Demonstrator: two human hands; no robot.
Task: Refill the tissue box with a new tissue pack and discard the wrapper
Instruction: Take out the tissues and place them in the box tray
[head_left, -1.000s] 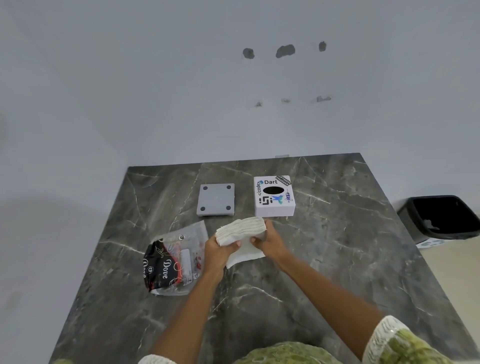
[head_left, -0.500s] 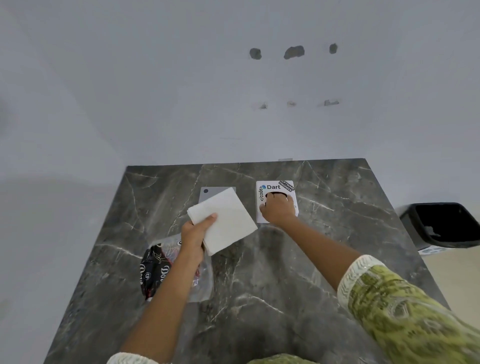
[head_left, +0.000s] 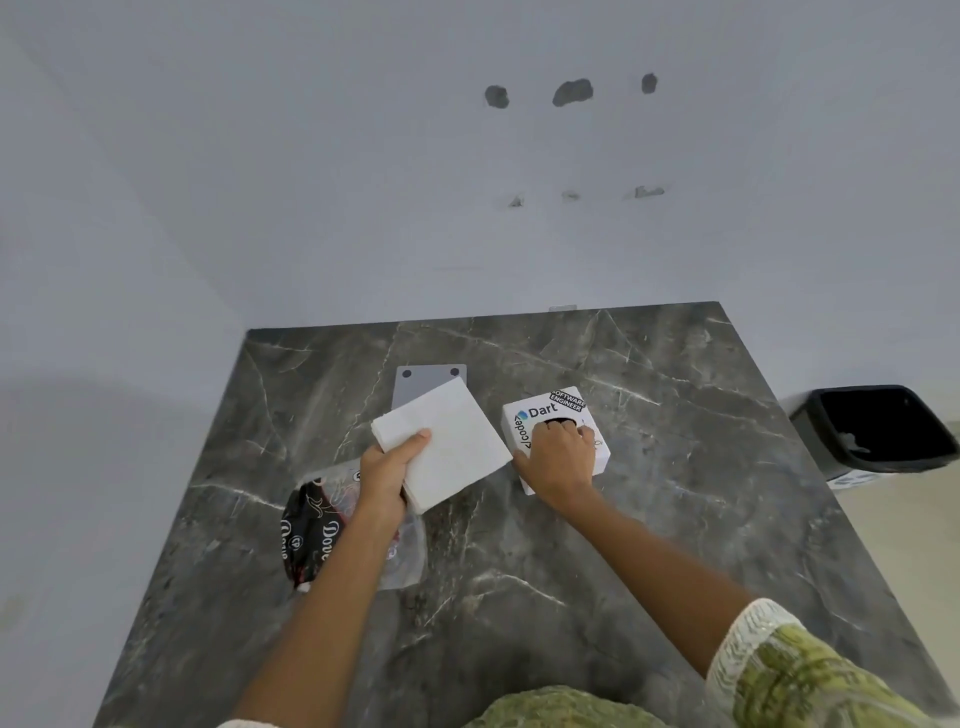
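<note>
My left hand (head_left: 385, 474) grips a white square stack of tissues (head_left: 447, 447) by its near-left corner, held above the dark marble table (head_left: 675, 519). My right hand (head_left: 557, 457) grasps the white tissue box (head_left: 540, 415), with fingers hooked into its round top opening; the box is tilted and sits just right of the stack. The box bears "Dart" and "code" stickers. The box's grey base plate (head_left: 423, 382) lies flat behind the stack, partly hidden by it. The empty clear and black wrapper (head_left: 311, 535) lies on the table under my left forearm.
A black bin (head_left: 878, 431) stands on the floor beyond the table's right edge. White walls close off the back and left of the table.
The right hand has pulled the box nearer and tilted it. The left hand with the tissue stack has shifted slightly right, closer to the box.
</note>
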